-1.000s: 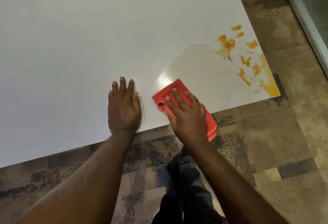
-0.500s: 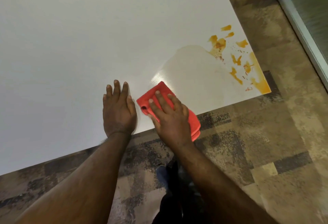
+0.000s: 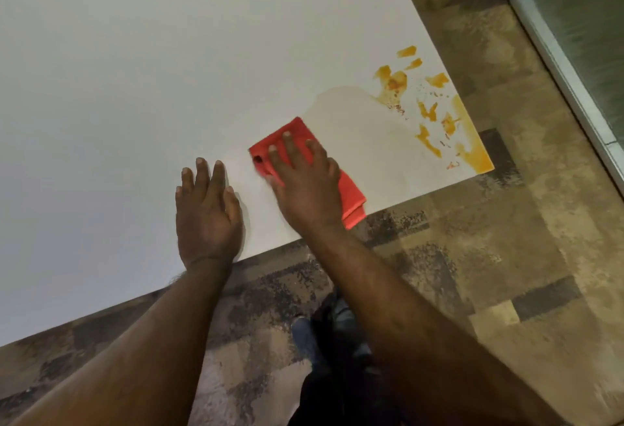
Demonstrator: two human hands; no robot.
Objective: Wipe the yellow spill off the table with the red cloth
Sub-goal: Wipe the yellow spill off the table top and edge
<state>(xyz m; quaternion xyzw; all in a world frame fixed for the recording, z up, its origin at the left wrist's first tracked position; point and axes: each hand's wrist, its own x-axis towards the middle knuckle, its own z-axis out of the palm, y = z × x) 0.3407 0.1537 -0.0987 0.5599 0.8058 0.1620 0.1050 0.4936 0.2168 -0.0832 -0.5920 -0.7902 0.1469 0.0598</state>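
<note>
A folded red cloth [image 3: 351, 194] lies flat on the white table [image 3: 169, 70] near its front edge. My right hand [image 3: 304, 182] presses down on the cloth with fingers spread, covering most of it. My left hand [image 3: 207, 212] rests flat on the table just left of the cloth, holding nothing. The yellow spill [image 3: 435, 114] is a scatter of orange-yellow blotches at the table's right corner, with a thick band along the right edge. A faint wet smear [image 3: 364, 128] runs between the cloth and the blotches.
The table's front edge runs diagonally below both hands, and its right corner [image 3: 488, 168] is beside the spill. Patterned brown carpet [image 3: 506, 256] covers the floor. My legs [image 3: 337, 341] show below the edge. A glass partition frame [image 3: 557, 70] stands at the right.
My right hand slid the cloth leftward along the front edge toward my left hand, then forward a little onto the table. My left hand stayed flat in place.
</note>
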